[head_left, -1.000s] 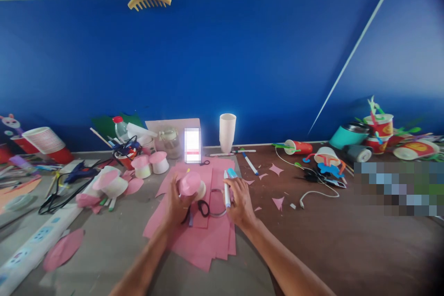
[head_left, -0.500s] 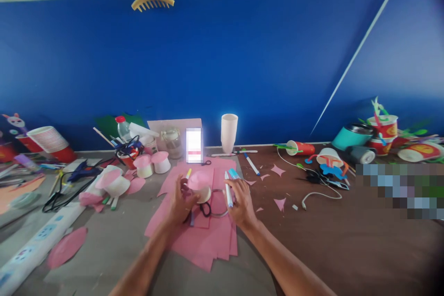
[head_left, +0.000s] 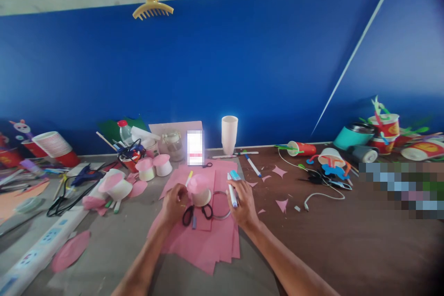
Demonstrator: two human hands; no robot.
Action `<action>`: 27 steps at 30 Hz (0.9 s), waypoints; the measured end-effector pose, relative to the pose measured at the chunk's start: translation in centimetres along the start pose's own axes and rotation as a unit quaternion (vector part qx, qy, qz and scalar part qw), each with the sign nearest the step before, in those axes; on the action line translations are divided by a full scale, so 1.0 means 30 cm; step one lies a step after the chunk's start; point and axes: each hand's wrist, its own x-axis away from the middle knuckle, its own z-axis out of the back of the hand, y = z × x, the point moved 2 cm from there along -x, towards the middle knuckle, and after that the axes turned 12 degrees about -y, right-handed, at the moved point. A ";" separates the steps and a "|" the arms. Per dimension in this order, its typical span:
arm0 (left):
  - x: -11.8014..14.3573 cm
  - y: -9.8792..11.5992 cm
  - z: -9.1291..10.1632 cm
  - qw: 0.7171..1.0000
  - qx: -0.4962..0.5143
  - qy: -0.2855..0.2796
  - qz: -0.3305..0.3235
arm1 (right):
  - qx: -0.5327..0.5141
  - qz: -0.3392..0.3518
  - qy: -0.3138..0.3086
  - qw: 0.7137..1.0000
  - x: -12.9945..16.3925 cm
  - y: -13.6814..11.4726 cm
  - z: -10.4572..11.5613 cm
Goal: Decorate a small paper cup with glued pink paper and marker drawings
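Note:
A small white paper cup with a pink paper top (head_left: 200, 190) stands on the stacked pink paper sheets (head_left: 197, 254). Just left of it is my left hand (head_left: 175, 201), fingers curled with a gap between them, holding nothing that I can see. My right hand (head_left: 243, 201) grips a white marker with a blue end (head_left: 232, 195). By its fingertips lies a light blue object (head_left: 234, 175), its kind unclear. Black-handled scissors (head_left: 207, 212) lie in front of the cup, their blades mostly hidden. A tape roll or ring (head_left: 222, 217) rests between the cup and my right hand.
Pink-topped cups (head_left: 162, 165) stand at the back left. A phone with a bright screen (head_left: 195, 148) and stacked white cups (head_left: 229, 134) are behind the sheets. A power strip (head_left: 41, 245) runs along the left. Pink scraps (head_left: 279, 171) and a white cable (head_left: 322, 195) lie right.
My left hand has let go of the pink-topped cup and drawn slightly left. The cup now stands upright on the paper. The marker stays in my right hand.

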 end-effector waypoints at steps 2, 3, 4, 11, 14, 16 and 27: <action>-0.001 0.003 0.004 1.000 -0.015 -0.014 -0.005 | 0.000 0.000 0.000 1.000 0.000 0.005 -0.003; 0.000 0.005 0.004 0.999 -0.027 -0.024 -0.011 | -0.001 0.000 0.000 1.000 0.000 0.007 -0.004; 0.001 0.006 0.002 0.998 -0.044 -0.037 -0.019 | -0.001 -0.001 -0.001 1.000 0.000 0.009 -0.005; 0.015 0.009 -0.025 0.973 -0.152 -0.160 -0.070 | 0.002 -0.011 -0.008 1.000 0.000 0.013 -0.010; 0.024 0.020 -0.024 0.965 -0.147 -0.195 -0.092 | 0.006 -0.012 -0.009 1.000 0.000 0.015 -0.012; 0.029 0.030 -0.020 0.965 -0.132 -0.199 -0.107 | 0.008 -0.011 -0.011 1.000 0.000 0.017 -0.014; 0.035 0.101 0.004 0.952 -0.085 -0.261 -0.133 | 0.005 -0.023 -0.008 1.000 -0.001 0.029 -0.021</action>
